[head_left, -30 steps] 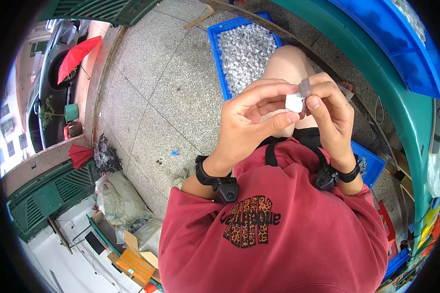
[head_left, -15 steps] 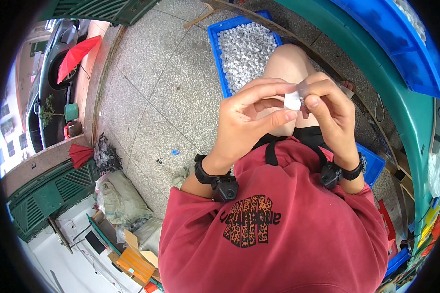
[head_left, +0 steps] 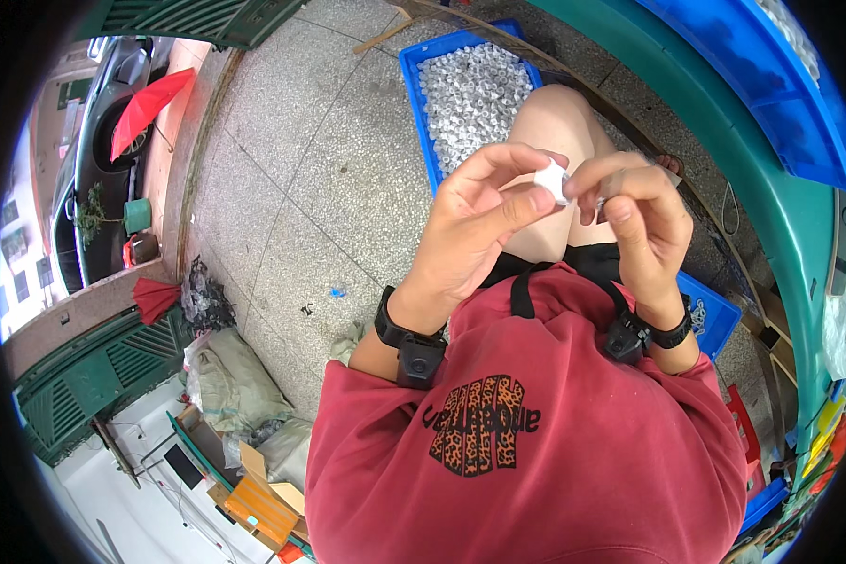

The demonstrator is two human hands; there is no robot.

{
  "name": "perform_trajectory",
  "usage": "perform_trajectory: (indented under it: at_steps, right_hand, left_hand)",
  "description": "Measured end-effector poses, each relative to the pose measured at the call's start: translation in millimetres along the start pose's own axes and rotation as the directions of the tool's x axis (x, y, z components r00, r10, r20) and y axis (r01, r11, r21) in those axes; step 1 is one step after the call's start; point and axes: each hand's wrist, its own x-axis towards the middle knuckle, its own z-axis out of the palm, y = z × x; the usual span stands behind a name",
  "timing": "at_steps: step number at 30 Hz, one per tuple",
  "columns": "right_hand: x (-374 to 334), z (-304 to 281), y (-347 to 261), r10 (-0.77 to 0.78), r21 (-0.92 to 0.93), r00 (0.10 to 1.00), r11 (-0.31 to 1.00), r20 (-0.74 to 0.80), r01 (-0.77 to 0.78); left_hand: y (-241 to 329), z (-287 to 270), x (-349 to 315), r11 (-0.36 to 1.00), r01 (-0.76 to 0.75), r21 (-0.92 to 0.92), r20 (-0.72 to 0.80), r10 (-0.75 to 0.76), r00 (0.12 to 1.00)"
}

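A small white piece is pinched between the thumb and fingertips of the left hand, its grip clamped on the piece and raised above the bare knee, probably so that it can be worked at close sight. The right hand is brought up just beside it, fingers curled together; its fingertips touch the piece, and whether something small is also held in that grip cannot be told. Below the hands, a blue tray filled with many small pale parts is set on the speckled stone floor, within easy reach. To the right a green rounded counter carries another blue bin. Farther left, a folded red umbrella is seen beside a parked car.
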Motion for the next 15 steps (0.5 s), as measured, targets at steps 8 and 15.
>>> perform_trajectory:
  at_steps: [8,15]
  right_hand:
    - [-1.4,6.8,-4.3,0.202,0.119,0.977,0.974,-0.065,-0.193]
    - [0.2,8.8,-6.1,0.240,0.056,0.970,0.970,-0.047,-0.237]
  left_hand:
    - [-1.4,-0.6,-1.0,0.958,-0.278,0.071,0.109,0.269,0.957]
    - [1.2,0.6,-3.1,0.953,-0.293,0.079,0.147,0.280,0.949]
